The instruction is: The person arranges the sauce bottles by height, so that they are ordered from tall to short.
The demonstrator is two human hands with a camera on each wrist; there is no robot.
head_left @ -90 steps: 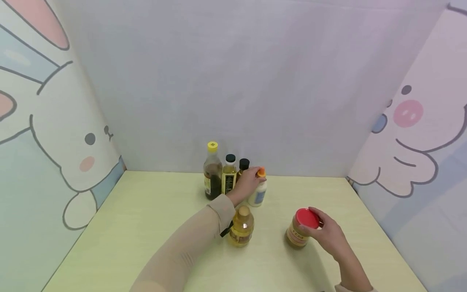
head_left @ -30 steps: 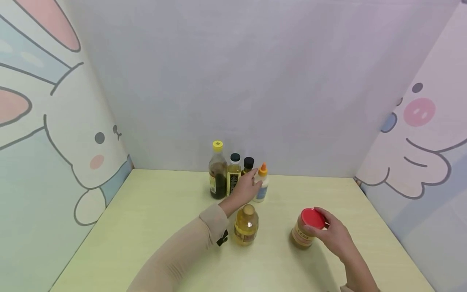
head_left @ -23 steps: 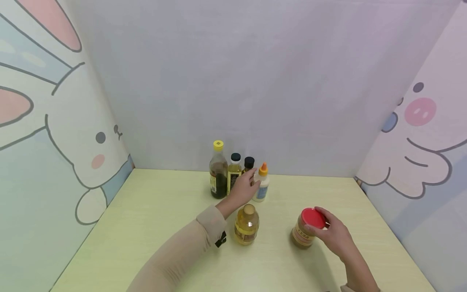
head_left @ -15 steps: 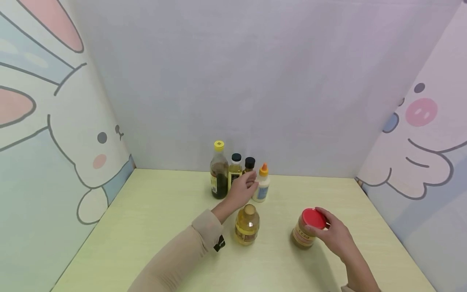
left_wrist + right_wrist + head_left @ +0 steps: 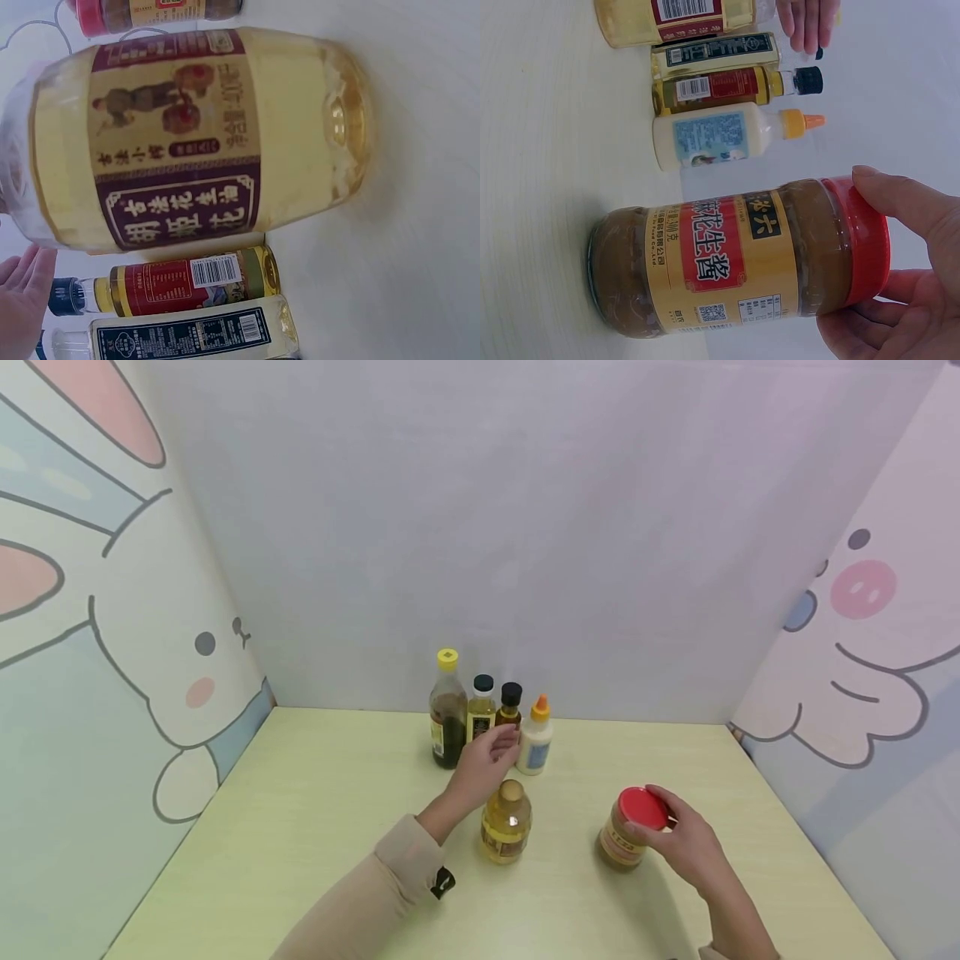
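Observation:
My right hand (image 5: 690, 847) grips a peanut butter jar (image 5: 727, 262) by its red lid (image 5: 862, 247), thumb on one side and fingers on the other; the jar stands upright on the table. Relaxed and holding nothing, my left hand (image 5: 480, 770) hovers in front of the back row of bottles. Nearest on its right stands a white squeeze bottle (image 5: 535, 752) with an orange nozzle cap. A black-capped bottle (image 5: 511, 697) and a dark-capped flat bottle (image 5: 482, 714) are partly hidden behind the hand. Below the left hand is a round peanut oil bottle (image 5: 187, 142).
At the row's left end stands a tall bottle (image 5: 447, 718) of dark liquid with a yellow cap. A pale wall (image 5: 495, 527) closes off the back of the table (image 5: 337, 777). Side panels with cartoon animals (image 5: 198, 643) flank it.
Three seconds ago my left hand held the squeeze bottle's cap; it has let go and drawn back down and left. The right hand stays on the jar.

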